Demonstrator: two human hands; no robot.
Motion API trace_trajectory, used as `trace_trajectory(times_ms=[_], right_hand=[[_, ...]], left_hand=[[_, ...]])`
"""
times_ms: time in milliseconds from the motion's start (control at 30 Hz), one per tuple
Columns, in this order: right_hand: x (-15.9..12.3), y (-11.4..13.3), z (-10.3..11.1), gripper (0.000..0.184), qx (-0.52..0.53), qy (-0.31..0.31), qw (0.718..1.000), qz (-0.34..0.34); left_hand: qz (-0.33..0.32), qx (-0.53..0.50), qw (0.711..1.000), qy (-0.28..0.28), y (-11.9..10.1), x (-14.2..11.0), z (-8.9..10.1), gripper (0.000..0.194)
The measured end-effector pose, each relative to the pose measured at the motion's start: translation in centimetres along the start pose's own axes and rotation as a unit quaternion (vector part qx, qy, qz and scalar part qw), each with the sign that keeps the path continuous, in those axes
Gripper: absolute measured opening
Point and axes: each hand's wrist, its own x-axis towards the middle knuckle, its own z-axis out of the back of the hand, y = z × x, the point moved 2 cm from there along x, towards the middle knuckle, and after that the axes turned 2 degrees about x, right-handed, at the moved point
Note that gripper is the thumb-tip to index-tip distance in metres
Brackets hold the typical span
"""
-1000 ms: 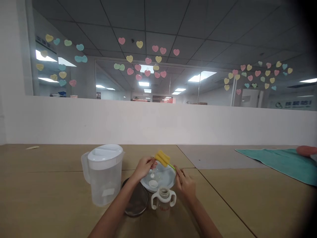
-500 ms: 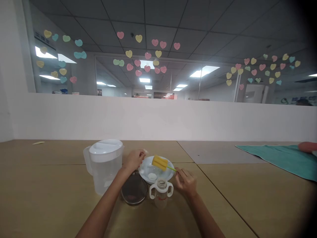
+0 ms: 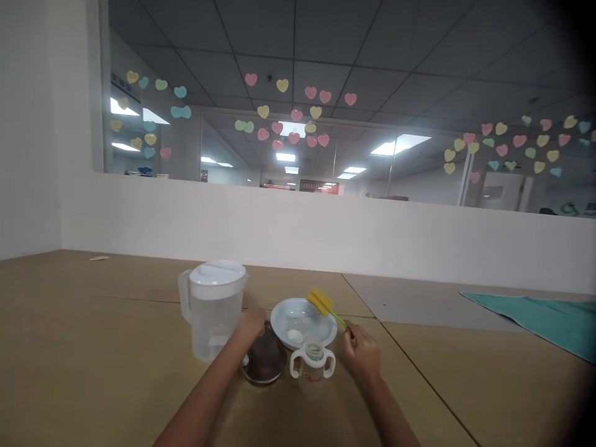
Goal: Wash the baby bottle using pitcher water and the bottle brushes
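Note:
My right hand (image 3: 364, 355) is closed on the thin green handle of a bottle brush with a yellow sponge head (image 3: 320, 302). The sponge is held over the right rim of a white bowl (image 3: 278, 332). Inside the bowl lies a small white round piece (image 3: 295, 336). My left hand (image 3: 252, 323) is over the back left edge of a dark oval tray (image 3: 264, 358); its fingers are blurred and mostly hidden. Between my forearms, in front of the bowl, an open clear baby bottle (image 3: 313, 374) with two white handles stands upright. A small white thing shows at the tray's left edge.
A clear pitcher (image 3: 212, 332) with a white lid stands just left of my left hand. A teal cloth (image 3: 535, 320) lies far right. At the back left is a small flat pale piece (image 3: 99, 258). A white wall (image 3: 302, 233) borders the table.
My left hand has come down from beside the bowl to the dark tray. My right hand has lifted the sponge brush toward the bowl's right rim. The view has shifted left.

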Motion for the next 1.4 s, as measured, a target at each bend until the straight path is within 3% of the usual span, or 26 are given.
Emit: trace_trajectory(times_ms=[133,267,433,533,633,800,967,1067,1233,1333,1400], right_hand=[[0.0,0.3,-0.1,0.033,-0.006,0.016,1.0,-0.003],[0.0,0.4,-0.3,0.035,-0.017,0.027,0.999,-0.024],[-0.1,0.1,-0.4,0.034,-0.014,0.033,0.998,-0.052],[0.0,0.2,-0.3,0.033,-0.007,0.035,0.998,-0.048],[0.2,0.6,-0.2,0.032,-0.005,0.038,0.999,-0.031],[0.4,0.8,-0.2,0.031,0.005,0.027,1.0,-0.015],[0.2,0.4,-0.3,0.03,0.026,0.019,0.999,-0.016],[0.1,0.5,-0.2,0.03,0.055,0.005,0.998,-0.003],[0.4,1.5,0.4,0.031,0.089,-0.012,0.996,0.001],[0.9,2.0,1.0,0.031,0.076,-0.023,0.997,0.024],[1.3,2.2,1.4,0.031,0.051,-0.026,0.997,0.054]], left_hand=[[0.038,0.082,0.996,0.002,-0.7,0.3,-0.2,0.014],[-0.008,0.101,0.995,-0.002,-3.1,0.5,-0.3,0.026],[-0.091,0.056,0.994,0.038,-4.7,0.1,-2.5,0.037],[-0.11,0.011,0.992,0.063,-4.4,0.5,-3.8,0.037],[-0.107,-0.034,0.992,0.049,-4.4,1.2,-4.2,0.038],[-0.106,-0.088,0.99,-0.008,-5.4,1.6,-3.1,0.036],[-0.166,-0.17,0.969,-0.063,-6.7,1.1,-1.0,0.046],[-0.208,-0.149,0.96,-0.115,-7.4,0.3,0.5,0.054],[-0.273,-0.071,0.942,-0.18,-8.2,-1.2,2.5,0.044],[-0.256,-0.067,0.946,-0.185,-7.9,-1.1,3.2,0.055],[-0.228,-0.074,0.958,-0.158,-7.4,-0.8,3.3,0.068]])
